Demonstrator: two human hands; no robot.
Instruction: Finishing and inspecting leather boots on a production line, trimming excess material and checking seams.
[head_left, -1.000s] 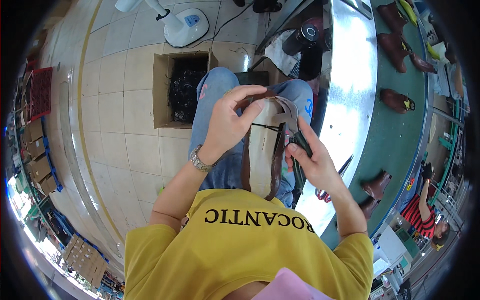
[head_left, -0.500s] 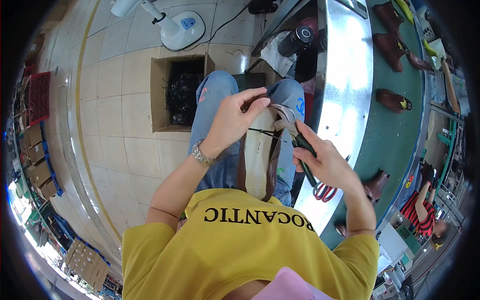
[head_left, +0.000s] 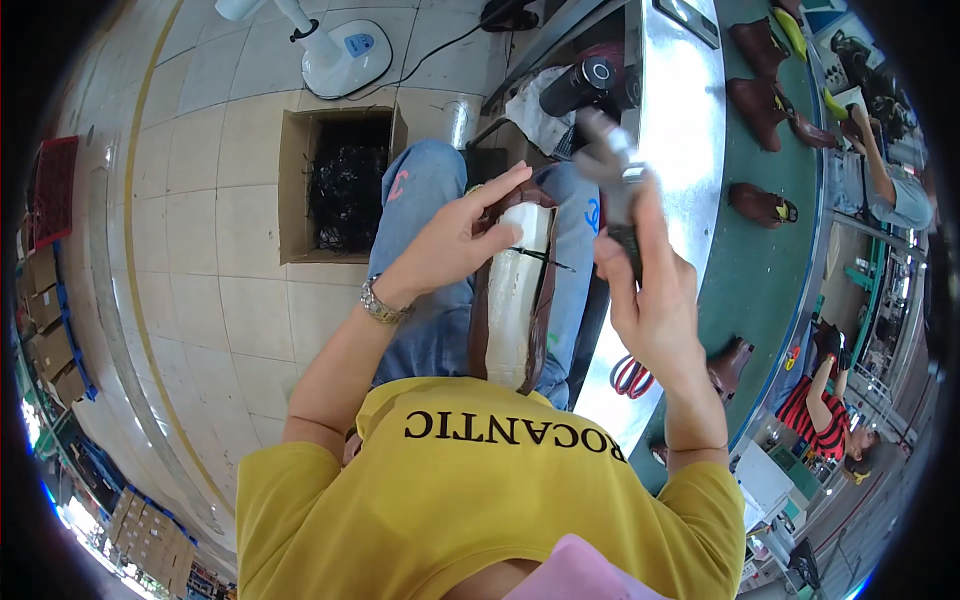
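A brown leather shoe upper (head_left: 481,325) lies bottom up along my lap, its pale insole (head_left: 512,300) facing me. A dark cord crosses the insole, its loose end sticking out to the right. My left hand (head_left: 450,238) is closed on the far end of the shoe, fingers over the leather edge and thumb on the insole. Right of the shoe, my right hand (head_left: 655,300) grips pincers (head_left: 612,170) by dark green handles. Their metal head is raised, blurred by motion and apart from the shoe.
Red-handled scissors (head_left: 632,377) lie on the shiny metal ledge (head_left: 680,130) at my right. Beyond it, a green belt (head_left: 755,260) carries several brown boots. A cardboard box (head_left: 292,200) with dark scraps stands on the floor at left, near a white appliance base (head_left: 345,60).
The pincers have come off the shoe's far edge and swung up and away to the right. My left hand stays on the shoe, its thumb now lower on the insole.
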